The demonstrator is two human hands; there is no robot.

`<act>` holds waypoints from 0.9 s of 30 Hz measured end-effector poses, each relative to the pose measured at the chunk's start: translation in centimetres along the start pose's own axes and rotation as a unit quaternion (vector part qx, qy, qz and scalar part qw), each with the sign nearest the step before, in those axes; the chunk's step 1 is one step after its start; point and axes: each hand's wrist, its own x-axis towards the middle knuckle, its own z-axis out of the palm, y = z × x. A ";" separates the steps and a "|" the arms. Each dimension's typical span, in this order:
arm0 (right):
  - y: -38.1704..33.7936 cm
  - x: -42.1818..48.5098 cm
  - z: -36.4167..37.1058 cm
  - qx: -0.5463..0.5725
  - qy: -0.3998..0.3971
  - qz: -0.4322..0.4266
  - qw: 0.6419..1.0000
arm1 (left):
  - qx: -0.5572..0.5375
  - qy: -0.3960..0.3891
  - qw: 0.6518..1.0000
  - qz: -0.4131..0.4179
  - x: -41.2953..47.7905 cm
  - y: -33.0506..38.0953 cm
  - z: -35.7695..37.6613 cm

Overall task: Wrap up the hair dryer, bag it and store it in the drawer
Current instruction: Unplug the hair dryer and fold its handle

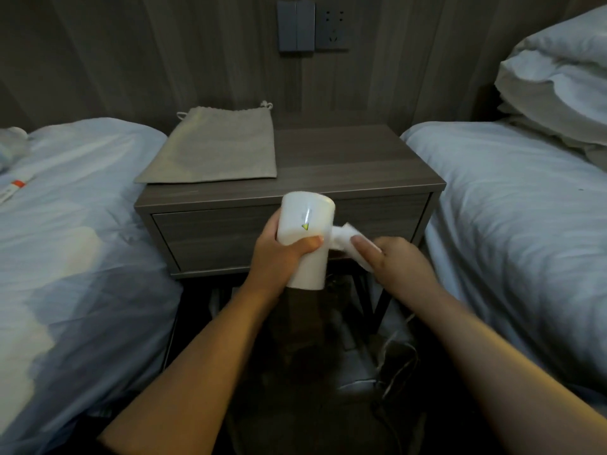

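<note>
Nightstand (pixel 345 159); left hand (pixel 279 257) round dryer (pixel 305 218); right hand (pixel 400 261) perhaps on handle (pixel 343 238)

Grips hair dryer (pixel 307 221) in left hand (pixel 282 254), thumb across; pinches white cloth (pixel 345 236) with right hand (pixel 399 261), forearms extended forward.

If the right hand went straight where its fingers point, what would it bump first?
Probably the hair dryer, gripped by the left hand; the right hand points left, holding a white piece beside it.
</note>
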 end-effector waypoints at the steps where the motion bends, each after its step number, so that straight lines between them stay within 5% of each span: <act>1: -0.3 0.0 0.2 0.045 0.008 0.023 0.999 | -0.015 0.020 1.000 -0.008 -0.1 0.0 0.4; 8: -0.3 0.3 -0.7 0.058 -0.006 0.000 0.998 | -0.031 -0.050 0.995 -0.075 0.1 1.1 -0.5; 13: -1.0 -0.2 -1.3 0.076 -0.079 -0.045 0.993 | -0.056 0.012 0.997 -0.052 -0.1 1.6 -1.0; 19: -1.6 -0.9 0.2 0.077 0.014 -0.008 0.997 | -0.102 0.084 0.991 -0.025 -0.6 1.2 -0.5; 23: -2.8 -1.5 2.0 0.259 0.040 0.038 0.964 | -0.154 0.123 0.978 -0.069 -1.3 1.1 0.8; 27: -2.5 -0.9 1.4 0.206 0.042 0.051 0.976 | -0.160 0.075 0.976 -0.126 -0.9 0.8 0.7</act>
